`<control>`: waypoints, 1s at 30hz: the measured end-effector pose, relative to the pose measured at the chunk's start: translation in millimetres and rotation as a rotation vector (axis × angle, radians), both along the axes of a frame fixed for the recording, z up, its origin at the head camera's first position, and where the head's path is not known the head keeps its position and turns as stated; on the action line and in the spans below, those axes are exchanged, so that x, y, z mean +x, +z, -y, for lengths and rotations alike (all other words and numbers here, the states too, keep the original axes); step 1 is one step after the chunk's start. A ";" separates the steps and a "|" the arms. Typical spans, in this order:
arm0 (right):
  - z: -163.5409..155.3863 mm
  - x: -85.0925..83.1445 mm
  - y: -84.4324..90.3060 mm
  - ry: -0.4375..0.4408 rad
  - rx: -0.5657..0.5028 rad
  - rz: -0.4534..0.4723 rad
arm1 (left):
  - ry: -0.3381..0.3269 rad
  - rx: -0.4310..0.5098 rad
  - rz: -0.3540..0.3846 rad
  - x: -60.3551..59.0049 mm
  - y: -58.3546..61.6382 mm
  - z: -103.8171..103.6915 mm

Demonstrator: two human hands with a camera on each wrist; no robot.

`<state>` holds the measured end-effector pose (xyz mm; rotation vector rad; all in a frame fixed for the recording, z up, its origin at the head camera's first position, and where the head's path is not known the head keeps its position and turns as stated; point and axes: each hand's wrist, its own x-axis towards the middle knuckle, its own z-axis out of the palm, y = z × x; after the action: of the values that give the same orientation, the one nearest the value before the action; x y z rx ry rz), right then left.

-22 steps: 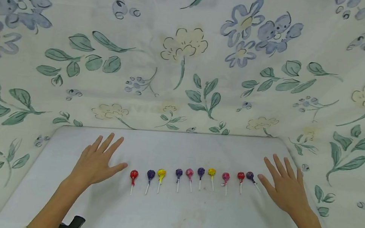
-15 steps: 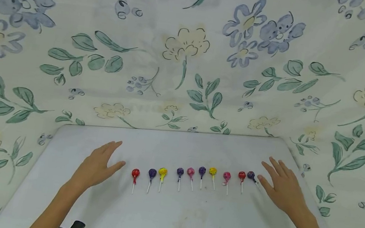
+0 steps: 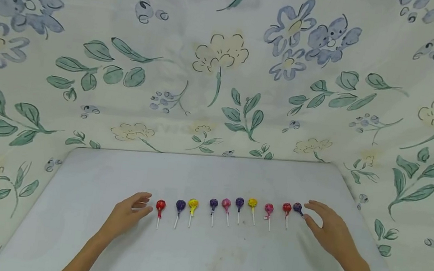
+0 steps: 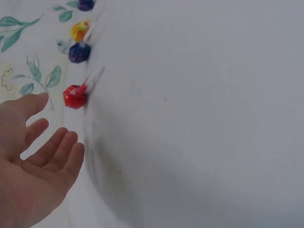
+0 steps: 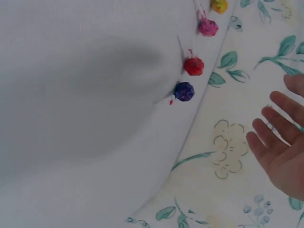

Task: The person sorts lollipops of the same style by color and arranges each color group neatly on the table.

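Note:
A row of several wrapped lollipops on white sticks lies across the white tabletop [image 3: 241,265]. At its left end is a red lollipop [image 3: 161,205]; my left hand [image 3: 126,215] is just left of it, fingers loosely bent and holding nothing. That hand also appears in the left wrist view, thumb apart from the fingers, near the red lollipop [image 4: 75,97]. A purple lollipop [image 3: 297,207] ends the row on the right. Close beside it is my right hand [image 3: 329,228], fingers extended and nothing held. Whether its fingertips touch the purple lollipop, I cannot tell.
Between the ends lie yellow [image 3: 193,204], pink [image 3: 226,203] and more purple and red lollipops, sticks toward me. Behind the table's far edge rises a floral cloth [image 3: 181,27], which also shows along both sides.
Both hands have come lower and nearer to the row's ends, the left one moving right and toward me. Their spread fingers have drawn together and bent slightly. The lollipops keep their places.

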<state>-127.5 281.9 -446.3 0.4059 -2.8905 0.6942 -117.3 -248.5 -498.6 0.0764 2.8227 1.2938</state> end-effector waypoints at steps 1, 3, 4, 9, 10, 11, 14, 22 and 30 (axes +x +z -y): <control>0.2 0.6 -1.2 0.005 -0.020 -0.009 | 0.003 0.014 -0.002 -0.8 -4.0 -1.0; 0.8 1.8 -3.3 0.005 -0.052 -0.029 | 0.008 0.034 -0.011 -2.2 -10.4 -3.5; 1.0 2.3 -4.4 0.005 -0.068 -0.035 | 0.011 0.040 -0.014 -2.8 -13.0 -4.8; 1.6 4.0 -10.8 -0.008 -0.141 -0.027 | 0.025 0.067 -0.029 -5.8 -21.7 -12.5; 1.9 3.8 -12.4 -0.008 -0.158 -0.027 | 0.029 0.071 -0.028 -6.1 -22.5 -13.9; 2.3 3.4 -14.0 -0.009 -0.174 -0.032 | 0.032 0.072 -0.028 -6.4 -23.3 -15.2; 4.2 1.0 -19.1 0.000 -0.228 -0.040 | 0.053 0.060 -0.027 -6.7 -24.6 -17.9; 10.7 -8.6 -30.3 0.012 -0.330 -0.023 | 0.110 0.036 -0.015 -7.4 -24.7 -20.7; 12.2 -25.3 -38.9 -0.056 -0.260 0.053 | 0.151 0.042 -0.012 -8.4 -26.9 -24.4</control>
<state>-152.9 269.7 -485.3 0.2764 -2.7949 1.0680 -125.7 -224.0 -525.6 -0.1310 2.8606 1.3863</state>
